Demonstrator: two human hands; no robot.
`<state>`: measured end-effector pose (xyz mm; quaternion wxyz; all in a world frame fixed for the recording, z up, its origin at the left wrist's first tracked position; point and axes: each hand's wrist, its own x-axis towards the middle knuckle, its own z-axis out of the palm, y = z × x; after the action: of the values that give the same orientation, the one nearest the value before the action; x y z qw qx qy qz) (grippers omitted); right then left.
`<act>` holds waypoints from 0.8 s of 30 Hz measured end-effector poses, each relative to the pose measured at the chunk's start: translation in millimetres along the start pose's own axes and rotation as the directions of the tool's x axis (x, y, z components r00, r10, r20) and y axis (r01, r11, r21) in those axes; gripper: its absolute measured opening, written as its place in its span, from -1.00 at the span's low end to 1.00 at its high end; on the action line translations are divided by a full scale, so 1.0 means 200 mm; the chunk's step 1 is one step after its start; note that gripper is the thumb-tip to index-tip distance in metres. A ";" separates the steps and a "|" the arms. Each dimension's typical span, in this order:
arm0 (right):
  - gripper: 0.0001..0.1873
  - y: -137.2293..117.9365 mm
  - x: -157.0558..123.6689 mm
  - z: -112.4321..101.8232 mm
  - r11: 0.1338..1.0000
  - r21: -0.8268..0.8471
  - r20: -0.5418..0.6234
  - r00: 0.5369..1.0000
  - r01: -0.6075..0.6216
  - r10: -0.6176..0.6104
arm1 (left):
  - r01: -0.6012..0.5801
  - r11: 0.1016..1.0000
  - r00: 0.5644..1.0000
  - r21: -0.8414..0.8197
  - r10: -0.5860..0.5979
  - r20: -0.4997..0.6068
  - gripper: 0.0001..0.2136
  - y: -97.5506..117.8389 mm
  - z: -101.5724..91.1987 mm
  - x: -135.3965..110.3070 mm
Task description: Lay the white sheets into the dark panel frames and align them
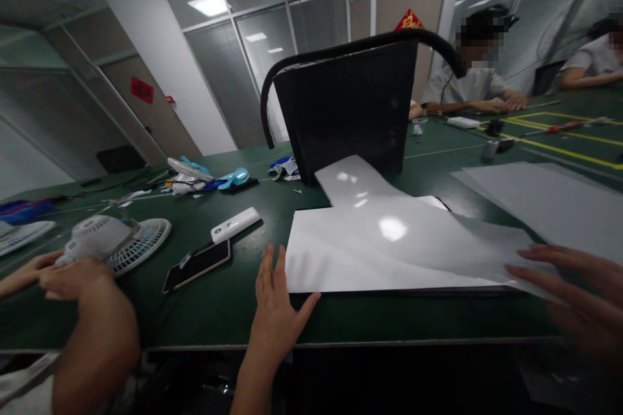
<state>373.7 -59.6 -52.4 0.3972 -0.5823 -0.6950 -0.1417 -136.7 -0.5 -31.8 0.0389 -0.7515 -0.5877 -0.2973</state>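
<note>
The glossy white paper sheets (389, 246) lie flat on the dark green table (219, 311), directly in front of the person and close to the near table edge. One sheet curls upward at the rear and leans against the black upright case with an arched handle (350, 110), which stands on the table just behind the sheets. A thin dark edge shows under the front border of the sheets.

The left hand (275, 301) lies open and flat on the table, fingers extended together and thumb spread, with the fingertips just beside the left border of the sheets. It grasps nothing. The right hand (579, 298) is open with fingers spread over the right corner of the sheets. It is blurred, and contact with the paper cannot be confirmed. It also grasps nothing.

A further large white sheet (549, 201) lies to the right, apart from the first. To the left of the left hand lie a black smartphone (197, 264) and, just behind it, a white oblong device (235, 224). Further left, a co-worker's hand (73, 275) rests at a white round fan (117, 240). Blue and white small parts (209, 178) lie behind these. A seated person in a pale shirt (467, 87) works at the far right of the table.
</note>
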 end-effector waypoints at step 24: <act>-0.54 0.07 0.03 0.20 0.982 0.168 0.397 0.918 -0.086 0.013 | 0.099 0.995 0.980 0.015 -0.100 0.174 -0.50 -0.05 0.03 0.03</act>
<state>371.3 -24.8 -76.6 0.3044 -0.5776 -0.7556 0.0526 -142.0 8.8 -36.4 -0.0255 -0.7442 -0.6266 -0.2300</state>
